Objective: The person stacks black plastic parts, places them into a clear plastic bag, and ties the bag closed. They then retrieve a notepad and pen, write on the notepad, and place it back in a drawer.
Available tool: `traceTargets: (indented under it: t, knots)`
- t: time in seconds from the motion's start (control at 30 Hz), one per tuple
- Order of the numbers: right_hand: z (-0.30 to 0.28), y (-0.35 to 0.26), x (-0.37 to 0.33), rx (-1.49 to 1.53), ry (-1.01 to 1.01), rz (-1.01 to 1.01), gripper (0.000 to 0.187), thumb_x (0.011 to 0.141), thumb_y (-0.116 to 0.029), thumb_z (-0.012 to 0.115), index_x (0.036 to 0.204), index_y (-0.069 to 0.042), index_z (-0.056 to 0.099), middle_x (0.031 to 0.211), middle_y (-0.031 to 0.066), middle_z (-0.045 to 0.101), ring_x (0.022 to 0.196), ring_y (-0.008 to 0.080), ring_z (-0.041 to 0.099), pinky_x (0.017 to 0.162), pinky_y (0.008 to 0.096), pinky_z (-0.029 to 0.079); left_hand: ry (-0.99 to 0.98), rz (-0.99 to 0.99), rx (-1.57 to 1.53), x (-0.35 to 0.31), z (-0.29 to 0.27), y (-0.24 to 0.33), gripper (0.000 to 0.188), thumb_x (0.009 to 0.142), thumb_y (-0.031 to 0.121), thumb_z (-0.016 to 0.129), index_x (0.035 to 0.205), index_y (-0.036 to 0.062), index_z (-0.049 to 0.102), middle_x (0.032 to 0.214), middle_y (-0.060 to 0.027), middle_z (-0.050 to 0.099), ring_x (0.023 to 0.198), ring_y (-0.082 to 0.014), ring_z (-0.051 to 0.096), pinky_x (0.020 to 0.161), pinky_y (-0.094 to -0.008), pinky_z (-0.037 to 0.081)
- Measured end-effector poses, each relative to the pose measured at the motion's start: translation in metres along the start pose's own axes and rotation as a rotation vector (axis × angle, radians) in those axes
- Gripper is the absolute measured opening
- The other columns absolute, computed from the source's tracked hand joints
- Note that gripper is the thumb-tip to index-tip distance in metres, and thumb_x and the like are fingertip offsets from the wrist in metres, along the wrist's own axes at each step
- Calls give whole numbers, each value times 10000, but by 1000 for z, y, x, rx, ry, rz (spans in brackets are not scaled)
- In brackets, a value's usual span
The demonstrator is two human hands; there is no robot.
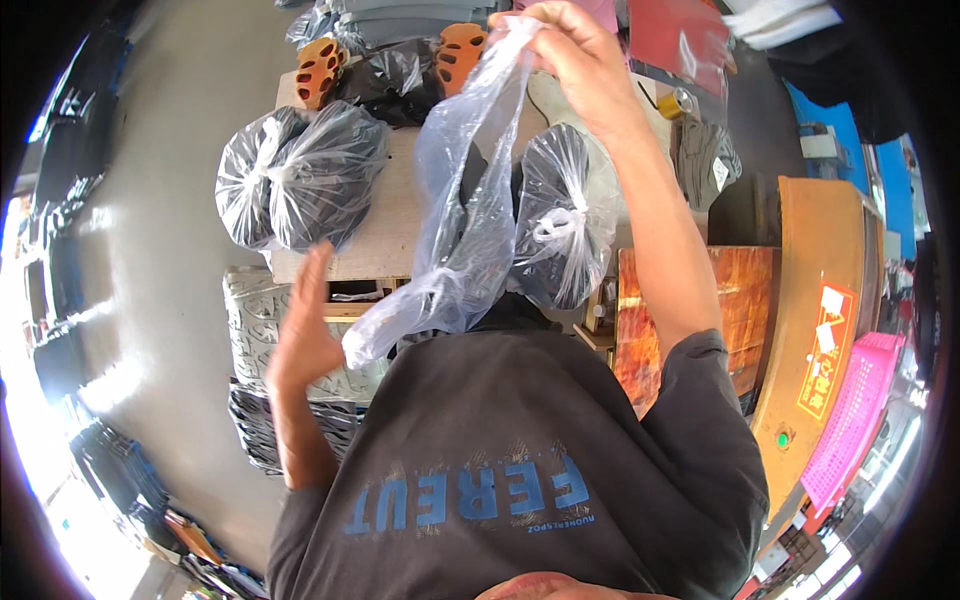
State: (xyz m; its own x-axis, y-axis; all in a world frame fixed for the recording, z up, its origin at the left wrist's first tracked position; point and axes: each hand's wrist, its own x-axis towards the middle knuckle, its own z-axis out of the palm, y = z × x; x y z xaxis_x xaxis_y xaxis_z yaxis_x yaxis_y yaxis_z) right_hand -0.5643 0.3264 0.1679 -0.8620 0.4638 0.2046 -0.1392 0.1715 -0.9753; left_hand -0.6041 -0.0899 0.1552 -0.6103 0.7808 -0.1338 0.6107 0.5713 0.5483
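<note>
My right hand (578,52) is raised over the far part of the table, its fingers closed on the gathered top of a clear plastic bag (455,165). The long, crumpled bag hangs down toward my chest, its lower end near my left hand. Slightly blurred, my left hand (308,335) is held up apart from the bag, fingers stretched out and nothing in it. Two knotted clear bags of dark contents stand on the table: one bundle (330,170) at left, another bundle (565,225) right of the hanging bag.
The wooden table (400,215) also bears a black plastic bag (395,80) between two orange pieces with holes (318,72). Stacked grey cloth (705,165) and a yellow can (677,103) lie at right. A brown cabinet (815,300) and pink basket (850,425) stand further right.
</note>
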Motion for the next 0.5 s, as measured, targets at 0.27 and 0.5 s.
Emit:
traceTargets:
  t: [0.27, 0.5]
  knots:
    - [36, 8, -14, 234, -273, 41, 299, 1049, -186, 698, 1267, 16, 726, 884, 12, 692, 778, 102, 634, 732, 297, 526, 198, 538, -462, 36, 114, 67, 557, 936, 420, 784, 1347, 60, 680, 1614, -232, 458, 1573, -403, 338, 1242, -562, 340]
    - [27, -5, -56, 163, -409, 193, 221, 1009, -77, 609, 1212, -29, 684, 990, 51, 754, 892, 145, 700, 813, 305, 552, 508, -177, -1685, 73, 114, 61, 213, 1044, 168, 479, 1184, 59, 597, 707, 40, 483, 548, -78, 420, 518, -259, 377]
